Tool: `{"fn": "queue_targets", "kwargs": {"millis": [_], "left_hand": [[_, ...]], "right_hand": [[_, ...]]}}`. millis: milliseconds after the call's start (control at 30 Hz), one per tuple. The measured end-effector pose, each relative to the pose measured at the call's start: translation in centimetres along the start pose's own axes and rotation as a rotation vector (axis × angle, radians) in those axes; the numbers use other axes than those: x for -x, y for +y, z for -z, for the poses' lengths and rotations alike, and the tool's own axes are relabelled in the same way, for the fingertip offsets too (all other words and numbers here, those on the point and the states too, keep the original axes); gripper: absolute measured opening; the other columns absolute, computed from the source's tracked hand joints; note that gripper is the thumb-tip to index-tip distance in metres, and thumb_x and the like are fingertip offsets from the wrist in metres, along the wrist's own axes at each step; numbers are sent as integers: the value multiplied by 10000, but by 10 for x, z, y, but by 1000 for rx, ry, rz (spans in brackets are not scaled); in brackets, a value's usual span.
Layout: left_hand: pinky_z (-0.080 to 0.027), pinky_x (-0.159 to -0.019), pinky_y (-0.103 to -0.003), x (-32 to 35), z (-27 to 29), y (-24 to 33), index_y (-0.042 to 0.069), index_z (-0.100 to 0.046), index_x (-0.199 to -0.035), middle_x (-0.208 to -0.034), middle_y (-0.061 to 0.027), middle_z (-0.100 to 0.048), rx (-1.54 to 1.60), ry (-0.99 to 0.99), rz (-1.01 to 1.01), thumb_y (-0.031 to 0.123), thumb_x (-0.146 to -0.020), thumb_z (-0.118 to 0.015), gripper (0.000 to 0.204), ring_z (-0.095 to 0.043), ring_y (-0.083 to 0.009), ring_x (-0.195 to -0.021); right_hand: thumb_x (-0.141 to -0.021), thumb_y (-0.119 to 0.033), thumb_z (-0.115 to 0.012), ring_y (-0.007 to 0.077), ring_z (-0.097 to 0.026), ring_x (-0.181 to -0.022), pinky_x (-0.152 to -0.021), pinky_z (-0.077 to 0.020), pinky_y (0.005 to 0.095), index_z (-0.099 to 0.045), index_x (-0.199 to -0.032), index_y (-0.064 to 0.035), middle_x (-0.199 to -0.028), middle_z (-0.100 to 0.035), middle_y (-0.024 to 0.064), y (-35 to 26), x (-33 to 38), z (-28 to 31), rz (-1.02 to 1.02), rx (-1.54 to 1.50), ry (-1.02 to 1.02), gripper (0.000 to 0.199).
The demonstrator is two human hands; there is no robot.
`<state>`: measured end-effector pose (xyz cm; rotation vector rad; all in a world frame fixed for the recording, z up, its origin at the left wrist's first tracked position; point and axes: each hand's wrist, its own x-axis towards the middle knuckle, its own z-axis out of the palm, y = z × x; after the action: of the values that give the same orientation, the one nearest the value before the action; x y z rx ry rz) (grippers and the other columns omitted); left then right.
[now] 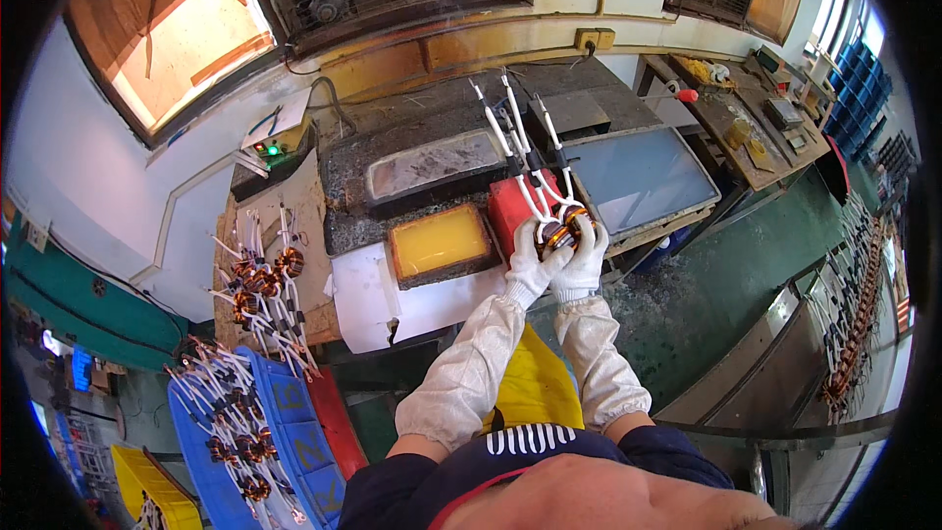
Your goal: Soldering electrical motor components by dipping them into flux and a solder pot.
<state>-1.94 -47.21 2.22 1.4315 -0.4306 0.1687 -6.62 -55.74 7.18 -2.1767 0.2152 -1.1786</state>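
Note:
My gloved left hand (535,270) and my gloved right hand (583,265) are close together at the bench, fingers closed around copper-wound ring coils (555,236). The coils seem to be a pair held side by side; the fingers hide part of them. White leads (520,123) with black sleeves and bare tips rise from the coils and point away from me, over a red block (510,211). Left of the block lies a rectangular pan of yellow liquid (442,243). Behind that pan sits a tray with a dull grey surface (432,165). A larger tray of grey-blue liquid (643,182) is on the right.
More ring coils with white leads (260,280) are piled at the bench's left end. Beside the bench, a blue crate (294,422) carries several more. A control box with green lights (270,149) stands back left. Another workbench (756,137) is far right; a coil-filled rack (849,334) stands nearer.

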Motion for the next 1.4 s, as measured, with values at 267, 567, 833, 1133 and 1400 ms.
{"fn": "queue_targets", "kwargs": {"millis": [267,567,833,1133,1400], "left_hand": [[-458,-955,-363,-2,2,8,53,-435,-1312,-1229,-150,-475,-56,-8,-6,332,-713,-798,754,-548,-263,-1107],[-458,-959,-348,-4,4,2,41,-405,-1331,-1224,-131,-487,-71,-36,14,240,-723,-771,737,-545,-239,-1109],[-467,-948,-328,-3,3,1,51,-382,-1344,-1204,-102,-506,-90,-42,13,130,-746,-735,698,-550,-202,-1088],[-473,-949,-333,-3,3,-4,21,-367,-1338,-1205,-120,-507,-98,-59,24,102,-757,-720,685,-553,-208,-1094],[-476,-934,-346,-5,-8,2,52,-395,-1328,-1232,-141,-459,25,20,104,352,-618,-859,900,-548,-250,-1099]], "right_hand": [[-685,-244,-712,489,-534,-1056,-902,-472,512,-464,-1301,-145,-1239,-428,304,2,-1,-3,-14,14,-23,671],[-706,-236,-683,490,-530,-1059,-903,-467,512,-467,-1298,-141,-1238,-428,305,1,-1,-3,-18,-1,-19,637],[-691,-250,-704,491,-528,-1062,-899,-470,512,-464,-1302,-142,-1230,-436,306,1,-2,-4,-18,-1,-6,665],[-645,-152,-742,446,-507,-1102,-957,-440,462,-460,-1292,-111,-1226,-438,260,-1,-1,-2,-30,-29,-19,707],[-623,-215,-785,467,-534,-1083,-910,-477,486,-470,-1305,-165,-1250,-426,282,8,1,-7,-35,-17,-17,753]]}}
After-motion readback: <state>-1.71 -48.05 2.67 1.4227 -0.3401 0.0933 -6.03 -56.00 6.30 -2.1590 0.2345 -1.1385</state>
